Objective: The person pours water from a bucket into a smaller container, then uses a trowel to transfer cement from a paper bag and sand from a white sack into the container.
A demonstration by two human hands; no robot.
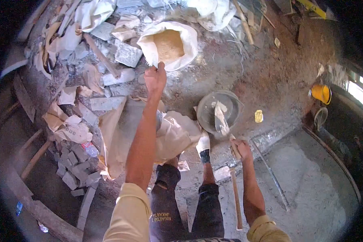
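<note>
We see our left hand (154, 78) closed, its fingers curled and the thumb uppermost, pinching the near rim of an open white sack (190, 45) filled with tan, grainy material; our right hand (241, 149) is wrapped around the handle of a trowel (220, 117), whose blade reaches over the inside of a round grey basin (205, 109) and carries pale material. The basin stands on the dirt ground (270, 76), nearer to us than the white sack and to its right; between our left forearm and the basin lies a crumpled cream sack (177, 139), partly hidden behind that forearm. Our left leg is bent beside the cream sack; our right foot (203, 144), in white footwear, is just beside the near side of the basin. Near our right leg lies a hammer (236, 201) with a long wooden handle, its head towards the basin; farther right, a thin rod (272, 177) lies aslant on the smooth grey floor (314, 173). A crumpled yellow piece (258, 116) lies to the right of the basin; a yellow bucket (321, 93) is at the far right; grey blocks (128, 54), torn sacking (68, 129) and a plastic bottle (91, 150) are scattered on the left.
</note>
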